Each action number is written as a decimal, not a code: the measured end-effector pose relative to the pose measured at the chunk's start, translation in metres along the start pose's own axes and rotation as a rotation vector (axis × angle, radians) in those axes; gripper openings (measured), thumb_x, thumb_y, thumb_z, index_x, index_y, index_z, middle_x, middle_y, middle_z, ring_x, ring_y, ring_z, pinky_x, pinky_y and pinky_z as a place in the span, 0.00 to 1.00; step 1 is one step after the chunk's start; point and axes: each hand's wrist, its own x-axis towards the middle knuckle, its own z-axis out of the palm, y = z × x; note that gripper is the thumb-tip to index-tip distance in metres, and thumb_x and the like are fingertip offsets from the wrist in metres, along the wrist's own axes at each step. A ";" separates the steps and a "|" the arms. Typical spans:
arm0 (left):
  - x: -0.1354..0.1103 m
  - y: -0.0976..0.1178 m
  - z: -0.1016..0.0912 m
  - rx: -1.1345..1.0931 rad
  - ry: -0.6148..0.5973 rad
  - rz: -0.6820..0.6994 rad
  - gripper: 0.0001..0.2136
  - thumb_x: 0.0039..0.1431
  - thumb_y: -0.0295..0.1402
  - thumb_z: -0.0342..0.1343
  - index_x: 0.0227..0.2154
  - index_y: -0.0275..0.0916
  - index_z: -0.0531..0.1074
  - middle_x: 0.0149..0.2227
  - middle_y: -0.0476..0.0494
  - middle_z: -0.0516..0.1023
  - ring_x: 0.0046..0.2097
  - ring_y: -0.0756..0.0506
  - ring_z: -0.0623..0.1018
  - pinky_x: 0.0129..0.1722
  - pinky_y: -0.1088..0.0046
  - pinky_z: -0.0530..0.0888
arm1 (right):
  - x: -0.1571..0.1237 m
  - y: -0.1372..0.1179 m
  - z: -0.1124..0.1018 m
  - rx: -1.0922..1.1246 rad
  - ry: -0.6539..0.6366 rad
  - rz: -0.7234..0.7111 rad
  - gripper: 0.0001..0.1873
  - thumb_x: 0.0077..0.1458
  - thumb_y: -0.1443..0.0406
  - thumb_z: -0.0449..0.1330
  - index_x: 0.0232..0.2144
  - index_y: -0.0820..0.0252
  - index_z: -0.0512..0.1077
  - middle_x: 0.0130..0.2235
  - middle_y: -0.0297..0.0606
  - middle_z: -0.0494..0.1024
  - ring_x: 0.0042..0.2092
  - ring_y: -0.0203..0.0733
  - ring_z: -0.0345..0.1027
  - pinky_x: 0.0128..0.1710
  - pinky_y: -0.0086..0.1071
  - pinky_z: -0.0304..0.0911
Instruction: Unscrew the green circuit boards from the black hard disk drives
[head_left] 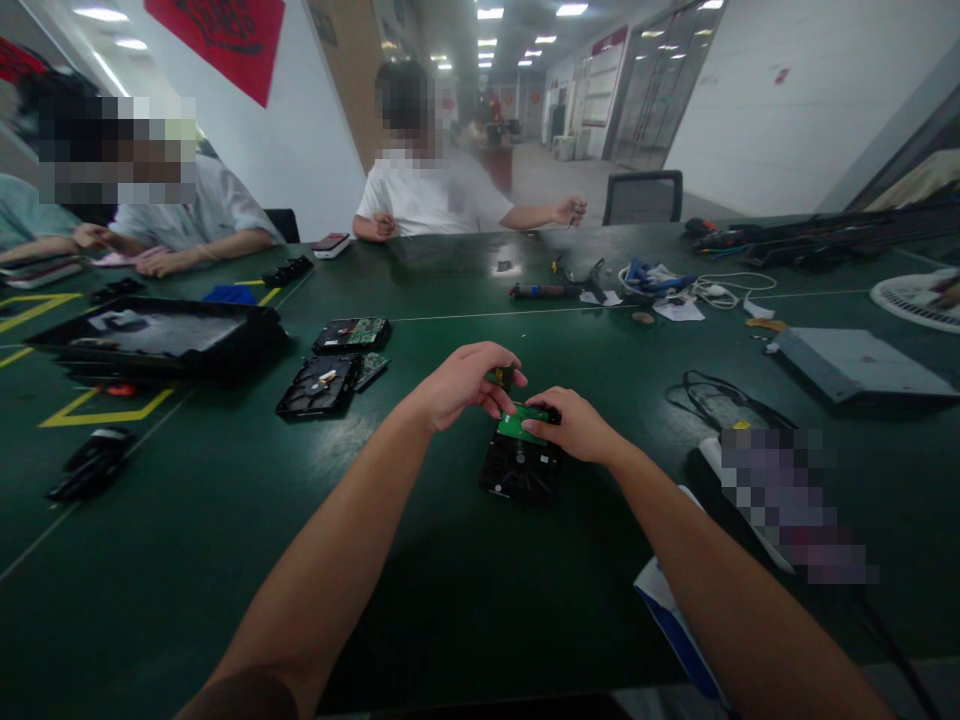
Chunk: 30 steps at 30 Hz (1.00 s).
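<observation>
A hard drive (519, 470) lies on the green table in front of me, its green circuit board (521, 424) facing up. My right hand (576, 426) grips its far right side, thumb resting on the board. Above the far left corner, my left hand (474, 382) has its fingers curled around a small dark object with a yellowish part (503, 376); most of it is hidden, so its kind does not show. To the left lie another hard drive (351, 334), an opened drive casing (319, 386) and a loose circuit board (370, 371).
A black tray (165, 340) stands at the left, near a black part (94, 462). On the right are a grey metal box (862, 362), black cables (720, 395) and a blue-and-white item (675, 620). Several people sit across the table; a glue gun-like tool (551, 291) lies farther back.
</observation>
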 end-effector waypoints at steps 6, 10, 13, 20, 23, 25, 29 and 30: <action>0.002 -0.003 -0.007 -0.008 0.064 0.006 0.10 0.58 0.37 0.57 0.38 0.35 0.75 0.40 0.38 0.81 0.28 0.48 0.80 0.25 0.74 0.73 | -0.001 -0.001 -0.001 0.002 -0.006 -0.007 0.18 0.61 0.54 0.66 0.51 0.54 0.78 0.49 0.43 0.80 0.50 0.49 0.72 0.52 0.44 0.64; 0.003 -0.002 -0.012 0.048 0.076 0.025 0.11 0.58 0.37 0.57 0.37 0.34 0.78 0.35 0.41 0.79 0.26 0.51 0.75 0.24 0.76 0.69 | -0.001 -0.002 -0.003 0.011 -0.021 0.004 0.18 0.61 0.54 0.66 0.51 0.54 0.79 0.49 0.43 0.80 0.50 0.49 0.71 0.52 0.44 0.64; 0.003 -0.001 -0.009 0.057 0.076 0.010 0.11 0.59 0.37 0.58 0.38 0.35 0.78 0.36 0.40 0.79 0.26 0.50 0.77 0.24 0.75 0.70 | -0.001 -0.002 -0.003 0.010 -0.021 0.001 0.18 0.61 0.54 0.66 0.51 0.53 0.79 0.49 0.43 0.80 0.49 0.49 0.71 0.52 0.44 0.64; 0.001 0.002 0.002 0.051 0.168 0.011 0.11 0.64 0.39 0.60 0.40 0.36 0.71 0.42 0.37 0.80 0.28 0.47 0.82 0.25 0.73 0.74 | -0.001 -0.001 -0.001 0.008 0.000 -0.017 0.18 0.61 0.55 0.66 0.50 0.55 0.78 0.48 0.43 0.80 0.49 0.49 0.72 0.51 0.43 0.64; 0.000 0.004 0.004 0.063 0.168 0.007 0.10 0.65 0.38 0.60 0.38 0.36 0.70 0.40 0.38 0.80 0.29 0.45 0.84 0.25 0.73 0.75 | 0.000 -0.003 -0.001 0.020 0.001 -0.028 0.17 0.61 0.55 0.67 0.49 0.56 0.78 0.48 0.43 0.80 0.49 0.49 0.72 0.50 0.43 0.64; -0.001 0.005 0.004 0.071 0.162 0.006 0.09 0.64 0.37 0.60 0.38 0.36 0.71 0.38 0.38 0.80 0.30 0.45 0.84 0.25 0.73 0.76 | 0.000 -0.004 -0.002 0.021 0.003 -0.029 0.17 0.61 0.55 0.66 0.49 0.56 0.78 0.48 0.43 0.80 0.49 0.49 0.72 0.51 0.43 0.64; -0.003 0.005 0.002 0.076 0.147 0.028 0.08 0.63 0.36 0.59 0.38 0.35 0.73 0.40 0.39 0.80 0.29 0.45 0.84 0.25 0.74 0.76 | 0.000 -0.004 -0.002 0.021 -0.002 -0.026 0.17 0.61 0.55 0.67 0.49 0.55 0.78 0.48 0.43 0.80 0.49 0.49 0.72 0.51 0.43 0.64; -0.003 0.005 0.002 0.074 0.139 0.036 0.08 0.62 0.36 0.59 0.38 0.35 0.74 0.40 0.39 0.80 0.29 0.46 0.84 0.25 0.74 0.76 | 0.000 -0.004 -0.002 0.023 -0.002 -0.023 0.17 0.61 0.55 0.67 0.49 0.55 0.79 0.48 0.43 0.80 0.49 0.49 0.72 0.51 0.43 0.64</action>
